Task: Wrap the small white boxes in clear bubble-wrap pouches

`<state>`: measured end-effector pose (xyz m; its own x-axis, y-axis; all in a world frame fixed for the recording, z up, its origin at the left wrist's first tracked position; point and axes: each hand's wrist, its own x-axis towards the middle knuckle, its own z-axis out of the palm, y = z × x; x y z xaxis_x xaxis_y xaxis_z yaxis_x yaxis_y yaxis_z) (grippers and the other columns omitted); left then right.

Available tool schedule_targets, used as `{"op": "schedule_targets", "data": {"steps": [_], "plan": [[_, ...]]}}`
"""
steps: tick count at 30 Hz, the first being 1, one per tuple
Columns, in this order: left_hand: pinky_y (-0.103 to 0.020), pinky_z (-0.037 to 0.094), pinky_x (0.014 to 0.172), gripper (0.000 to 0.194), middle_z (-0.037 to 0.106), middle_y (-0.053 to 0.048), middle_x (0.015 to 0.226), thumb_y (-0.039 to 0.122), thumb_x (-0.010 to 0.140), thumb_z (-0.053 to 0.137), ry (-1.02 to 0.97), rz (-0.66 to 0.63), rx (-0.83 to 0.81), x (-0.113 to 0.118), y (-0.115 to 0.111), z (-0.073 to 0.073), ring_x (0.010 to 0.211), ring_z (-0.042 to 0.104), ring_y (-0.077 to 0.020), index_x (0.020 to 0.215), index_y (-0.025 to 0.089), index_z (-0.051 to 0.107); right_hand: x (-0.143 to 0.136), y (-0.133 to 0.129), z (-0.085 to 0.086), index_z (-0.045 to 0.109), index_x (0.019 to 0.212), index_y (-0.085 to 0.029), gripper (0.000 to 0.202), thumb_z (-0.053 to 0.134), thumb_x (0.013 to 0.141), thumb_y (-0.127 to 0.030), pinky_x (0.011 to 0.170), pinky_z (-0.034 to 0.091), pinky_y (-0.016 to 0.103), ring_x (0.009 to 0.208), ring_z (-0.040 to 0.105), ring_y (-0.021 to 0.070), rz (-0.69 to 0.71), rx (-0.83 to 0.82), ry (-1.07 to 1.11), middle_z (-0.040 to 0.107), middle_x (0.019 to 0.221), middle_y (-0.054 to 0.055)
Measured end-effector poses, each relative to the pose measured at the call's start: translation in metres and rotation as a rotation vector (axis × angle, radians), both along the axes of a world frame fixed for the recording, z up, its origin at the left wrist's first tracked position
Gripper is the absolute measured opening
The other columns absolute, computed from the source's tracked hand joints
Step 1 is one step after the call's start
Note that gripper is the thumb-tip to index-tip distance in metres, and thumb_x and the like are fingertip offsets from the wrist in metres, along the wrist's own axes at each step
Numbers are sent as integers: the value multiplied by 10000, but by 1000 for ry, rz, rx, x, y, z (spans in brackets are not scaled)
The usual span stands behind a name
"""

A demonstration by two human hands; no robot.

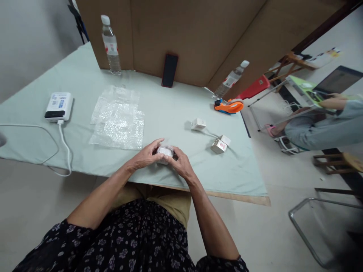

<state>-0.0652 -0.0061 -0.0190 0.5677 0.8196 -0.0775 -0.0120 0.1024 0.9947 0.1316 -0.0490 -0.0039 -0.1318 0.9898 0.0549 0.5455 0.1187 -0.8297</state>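
I have the left hand (144, 155) and right hand (183, 163) clamped on the parcel (165, 152) over the table's (167, 117) near edge, probably to steady both sides. Boxes (218, 146) and flat wrap (117, 130) flank it, handily; the phone (170, 70) leans back for support.

Pale green tabletop (170, 113), orange-and-blue tape dispenser (232, 107), flower-patterned black top (136, 241).

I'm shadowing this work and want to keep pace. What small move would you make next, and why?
I'd probably steady the small bundle with the left hand and reach the right toward the orange tape dispenser: both hands cup the bundle, its clear wrap looks loose on top, and the dispenser lies on the right.
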Motion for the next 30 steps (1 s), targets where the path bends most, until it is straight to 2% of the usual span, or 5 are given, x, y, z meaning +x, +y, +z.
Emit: {"op": "schedule_targets", "data": {"steps": [5, 11, 19, 25, 30], "plan": [[-434, 407, 1067, 893, 572, -162, 1326, 295, 757, 748, -126, 3, -93, 0, -3, 1, 1211, 556, -274, 1520, 156, 305, 6, 7, 6, 679, 1170, -195, 436, 542, 910, -518, 892, 470, 365, 966, 624, 233, 94, -35, -9, 719, 1083, 75], [-370, 462, 975, 869, 606, -102, 1178, 228, 717, 749, -135, 63, -98, 4, -2, 3, 1055, 600, -209, 1493, 179, 362, 7, 26, 1, 707, 1098, -197, 432, 562, 883, -542, 918, 469, 373, 1012, 628, 230, -19, -52, 165, 714, 1118, 89], [-368, 462, 959, 912, 605, -108, 1197, 226, 710, 753, -169, 51, -89, 4, 0, 2, 1047, 606, -210, 1514, 196, 323, -5, 55, 5, 672, 773, -194, 243, 738, 702, -417, 625, 437, 269, 635, 535, 129, -36, -182, 530, 633, 699, -23], [-331, 488, 903, 865, 564, -118, 1280, 200, 713, 730, -170, 99, -124, 5, 1, 3, 1026, 601, -183, 1491, 211, 352, -2, 35, 15, 682, 790, -210, 85, 627, 793, -275, 788, 465, 317, 798, 625, 175, 26, 36, 207, 698, 813, 6], [-296, 503, 842, 791, 565, -97, 1233, 195, 725, 716, -160, 123, -112, 6, 2, 2, 944, 610, -146, 1450, 217, 402, 5, 32, 27, 708, 837, -224, 145, 566, 866, -216, 910, 443, 365, 912, 674, 205, 179, 146, -103, 758, 925, 34]]}}
